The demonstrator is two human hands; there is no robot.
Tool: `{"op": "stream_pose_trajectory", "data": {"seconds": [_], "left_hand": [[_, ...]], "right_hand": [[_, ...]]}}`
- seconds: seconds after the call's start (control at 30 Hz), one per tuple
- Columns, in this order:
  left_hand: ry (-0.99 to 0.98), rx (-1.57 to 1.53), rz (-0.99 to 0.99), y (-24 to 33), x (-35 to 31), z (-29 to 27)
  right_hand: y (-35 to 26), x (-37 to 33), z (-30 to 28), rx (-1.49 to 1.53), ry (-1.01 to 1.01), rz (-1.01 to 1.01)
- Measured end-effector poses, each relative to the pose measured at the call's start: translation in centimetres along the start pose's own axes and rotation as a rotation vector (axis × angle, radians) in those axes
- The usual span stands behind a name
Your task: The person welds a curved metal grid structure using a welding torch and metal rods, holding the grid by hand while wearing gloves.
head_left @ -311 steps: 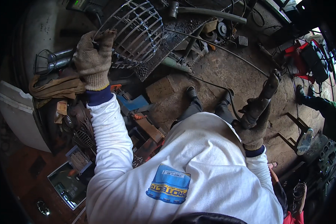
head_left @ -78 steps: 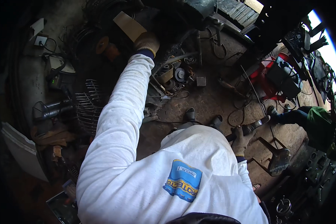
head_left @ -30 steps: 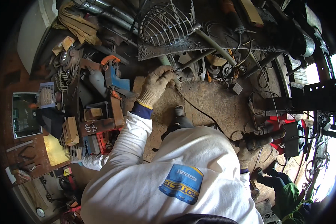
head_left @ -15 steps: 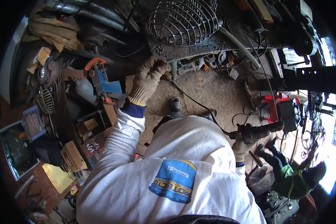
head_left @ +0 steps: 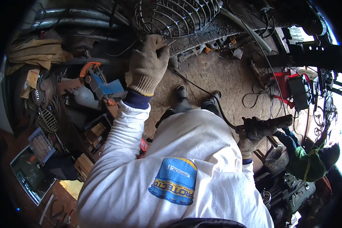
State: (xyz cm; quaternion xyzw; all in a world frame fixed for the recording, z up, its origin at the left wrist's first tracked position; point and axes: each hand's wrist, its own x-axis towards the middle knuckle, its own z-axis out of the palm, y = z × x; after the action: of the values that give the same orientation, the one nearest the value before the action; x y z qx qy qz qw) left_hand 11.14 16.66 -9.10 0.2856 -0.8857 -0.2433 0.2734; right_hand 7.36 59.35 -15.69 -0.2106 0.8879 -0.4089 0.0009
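On the table (head_left: pixel 190 42), metal cage (head_left: pixel 174 18) cut off above, left hand (head_left: pixel 148 62) curled, hold unclear, right hand (head_left: pixel 250 137) clenching dark handle (head_left: pixel 280 122)

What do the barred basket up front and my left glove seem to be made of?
The basket is probably metal, perhaps steel: dull grey with glints along its thin bars. The left glove looks like knitted cotton or a blend: matte beige with a ribbed cuff.

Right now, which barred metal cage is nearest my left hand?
The large cage on the dark table, at the picture's top edge just beyond your left hand. The small oval cage sits apart, lower and far left.
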Motion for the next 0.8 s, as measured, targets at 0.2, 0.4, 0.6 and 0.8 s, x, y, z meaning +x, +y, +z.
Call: {"op": "stream_pose_trajectory", "data": {"seconds": [0.2, 0.4, 0.6, 0.8], "left_hand": [[-0.016, 0.042, 0.109, 0.2, 0.9, 1.7], [-0.023, 0.101, 0.193, 0.9, 1.7, 4.0], [-0.066, 0.060, 0.105, 1.0, 1.8, 4.2], [-0.095, 0.003, 0.114, 0.9, 2.1, 4.2]], "right_hand": [[-1.8, -0.8, 1.4, 0.221, 0.062, 0.098], [-3.6, -0.6, 1.5, 0.413, 0.091, 0.238], [-4.2, 0.6, -0.2, -0.185, -0.211, -0.066], [-4.3, 0.1, 0.7, 0.061, -0.098, 0.055]]}}
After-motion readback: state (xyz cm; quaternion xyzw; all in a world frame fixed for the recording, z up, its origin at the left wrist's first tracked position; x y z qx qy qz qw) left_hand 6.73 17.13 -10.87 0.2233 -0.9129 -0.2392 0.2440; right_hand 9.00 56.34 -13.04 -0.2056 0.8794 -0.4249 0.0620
